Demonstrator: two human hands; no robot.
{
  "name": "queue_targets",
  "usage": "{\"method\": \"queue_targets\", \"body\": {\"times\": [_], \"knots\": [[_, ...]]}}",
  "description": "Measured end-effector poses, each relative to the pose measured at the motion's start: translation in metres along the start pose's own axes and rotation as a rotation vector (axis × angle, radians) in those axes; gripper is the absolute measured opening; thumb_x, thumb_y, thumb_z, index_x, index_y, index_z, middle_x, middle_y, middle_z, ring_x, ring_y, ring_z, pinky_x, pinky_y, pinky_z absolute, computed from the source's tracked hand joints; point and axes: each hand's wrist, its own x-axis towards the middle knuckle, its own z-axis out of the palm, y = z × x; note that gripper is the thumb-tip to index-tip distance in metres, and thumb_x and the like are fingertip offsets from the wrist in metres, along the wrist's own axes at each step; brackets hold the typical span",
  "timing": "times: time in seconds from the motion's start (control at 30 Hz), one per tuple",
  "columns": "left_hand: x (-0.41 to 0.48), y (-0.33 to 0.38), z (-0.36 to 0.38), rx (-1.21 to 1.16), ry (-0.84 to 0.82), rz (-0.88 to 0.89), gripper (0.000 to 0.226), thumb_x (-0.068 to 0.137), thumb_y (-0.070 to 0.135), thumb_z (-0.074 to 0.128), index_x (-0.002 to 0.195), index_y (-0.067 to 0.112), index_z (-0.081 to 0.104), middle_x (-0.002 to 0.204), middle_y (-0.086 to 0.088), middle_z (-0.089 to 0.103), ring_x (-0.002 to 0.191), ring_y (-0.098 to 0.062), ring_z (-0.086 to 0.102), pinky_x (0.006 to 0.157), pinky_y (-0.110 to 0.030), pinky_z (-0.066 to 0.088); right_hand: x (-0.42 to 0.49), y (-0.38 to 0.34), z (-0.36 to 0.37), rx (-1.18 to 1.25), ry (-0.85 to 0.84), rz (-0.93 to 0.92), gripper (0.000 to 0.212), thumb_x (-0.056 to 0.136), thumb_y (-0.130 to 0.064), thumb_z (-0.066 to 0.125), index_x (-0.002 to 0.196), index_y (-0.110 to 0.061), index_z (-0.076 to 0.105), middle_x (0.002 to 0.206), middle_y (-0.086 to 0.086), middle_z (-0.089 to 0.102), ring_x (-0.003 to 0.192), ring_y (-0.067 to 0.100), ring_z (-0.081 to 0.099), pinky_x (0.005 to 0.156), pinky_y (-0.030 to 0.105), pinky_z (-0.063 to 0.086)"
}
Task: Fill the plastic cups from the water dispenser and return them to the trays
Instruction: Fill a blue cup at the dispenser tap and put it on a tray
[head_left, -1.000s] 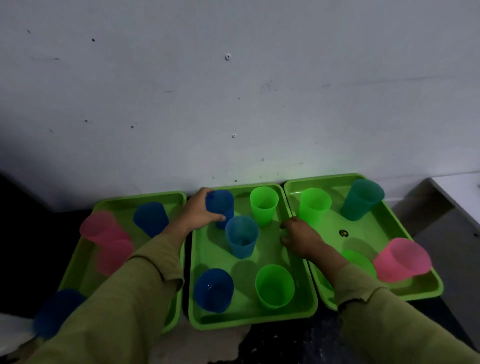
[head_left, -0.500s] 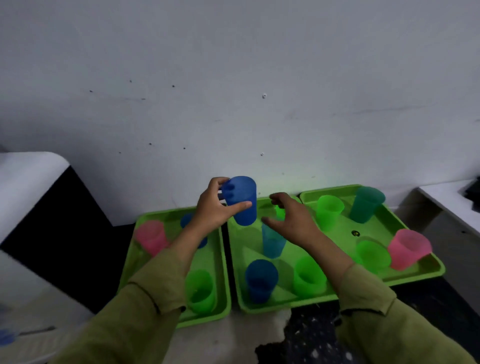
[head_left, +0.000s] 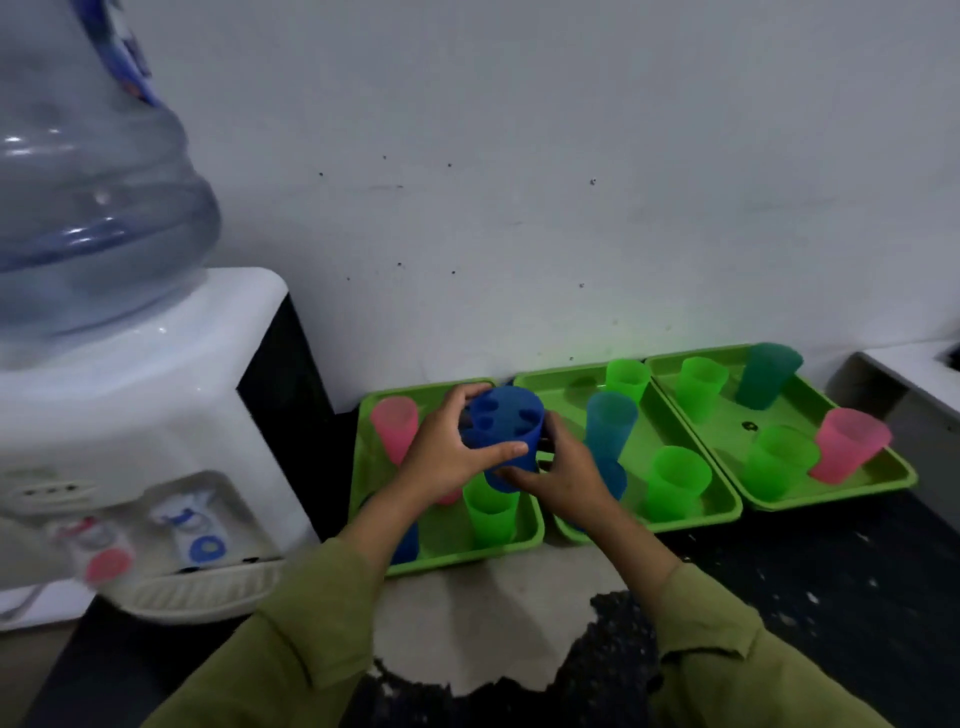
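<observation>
A dark blue plastic cup (head_left: 511, 415) is held in the air above the gap between the left tray (head_left: 447, 553) and the middle tray (head_left: 691, 519). My left hand (head_left: 452, 454) wraps its side, fingers showing through the wall. My right hand (head_left: 558, 467) grips its bottom from the right. A white water dispenser (head_left: 156, 415) with a big clear bottle (head_left: 88, 208) stands at the left; its blue tap (head_left: 200, 540) and red tap (head_left: 106, 564) face me. Green, pink, blue and teal cups stand in three green trays.
The right tray (head_left: 883, 480) holds green cups, a teal cup (head_left: 763, 376) and a pink cup (head_left: 844, 441). A light blue cup (head_left: 610, 423) stands close to my right hand. The grey wall is right behind the trays. A dark speckled counter (head_left: 831, 582) runs in front.
The view swung left, bringing the dispenser into sight. My left hand lifted the blue cup off the middle tray and carried it leftward. My right hand came up and took hold of its bottom.
</observation>
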Motion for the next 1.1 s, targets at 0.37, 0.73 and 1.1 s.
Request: {"method": "queue_targets", "body": {"times": [0.37, 0.73, 1.1], "knots": [[-0.103, -0.036, -0.036, -0.028, 0.131, -0.139, 0.06, 0.074, 0.026, 0.077, 0.125, 0.031, 0.045, 0.124, 0.015, 0.054, 0.108, 0.003, 0.057, 0.077, -0.016, 0.049, -0.051, -0.004, 0.052, -0.022, -0.156, 0.072, 0.067, 0.064, -0.023, 0.084, 0.12, -0.019, 0.047, 0.112, -0.005, 0.059, 0.101, 0.011, 0.058, 0.078, 0.016, 0.046], [-0.204, -0.11, -0.149, 0.088, 0.31, -0.385, 0.038, 0.081, 0.01, 0.07, 0.114, 0.019, 0.052, 0.111, -0.003, 0.063, 0.097, -0.008, 0.061, 0.082, -0.015, 0.046, -0.091, -0.016, 0.148, -0.051, -0.265, 0.1, 0.068, 0.065, -0.02, 0.083, 0.123, -0.018, 0.047, 0.113, -0.006, 0.056, 0.102, 0.007, 0.054, 0.079, 0.015, 0.041], [-0.243, -0.173, -0.285, 0.086, 0.443, -0.447, 0.035, 0.082, -0.006, 0.063, 0.115, -0.005, 0.051, 0.113, -0.023, 0.06, 0.106, -0.033, 0.058, 0.09, -0.035, 0.045, -0.115, -0.047, 0.307, -0.186, -0.338, 0.126, 0.072, 0.066, -0.03, 0.081, 0.126, -0.016, 0.043, 0.121, 0.003, 0.054, 0.107, 0.015, 0.053, 0.084, 0.023, 0.043]]}}
